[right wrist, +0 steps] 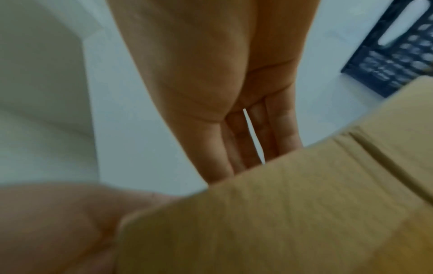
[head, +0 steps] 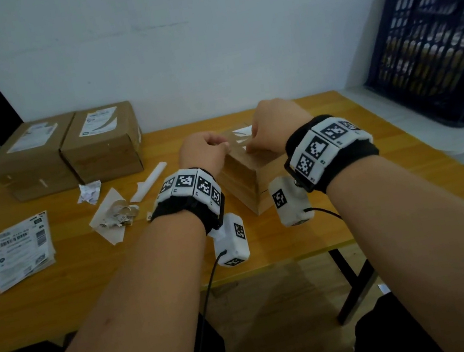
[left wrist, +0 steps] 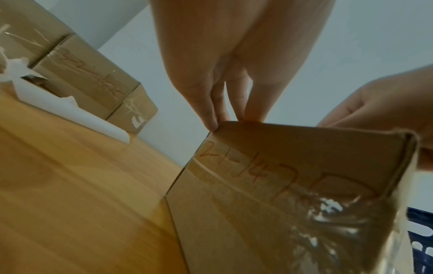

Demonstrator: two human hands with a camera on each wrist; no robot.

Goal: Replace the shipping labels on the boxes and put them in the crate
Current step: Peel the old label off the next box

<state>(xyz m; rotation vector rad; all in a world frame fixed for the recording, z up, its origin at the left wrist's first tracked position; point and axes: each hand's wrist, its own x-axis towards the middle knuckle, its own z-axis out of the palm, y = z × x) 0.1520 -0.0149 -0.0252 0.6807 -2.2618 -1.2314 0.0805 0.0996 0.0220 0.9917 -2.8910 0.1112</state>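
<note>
Wrist bands (head: 188, 189) up close, the left hand (head: 205, 152) pinches the top edge of the small box (head: 242, 174) on the table (head: 350, 186), the right hand (head: 274, 125) has its fingertips lost behind that edge so its grip can't be called, the torn label (head: 242, 133) is half-covered, and handwriting on the side reads "2-1-14" then blurs.

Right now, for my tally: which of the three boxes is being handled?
The near box, under the left hand and right hand; the two back-left boxes sit untouched.

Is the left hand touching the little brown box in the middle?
Touching. The left wrist view shows the left hand with its fingertips right on the box at its top edge, no gap.
</note>
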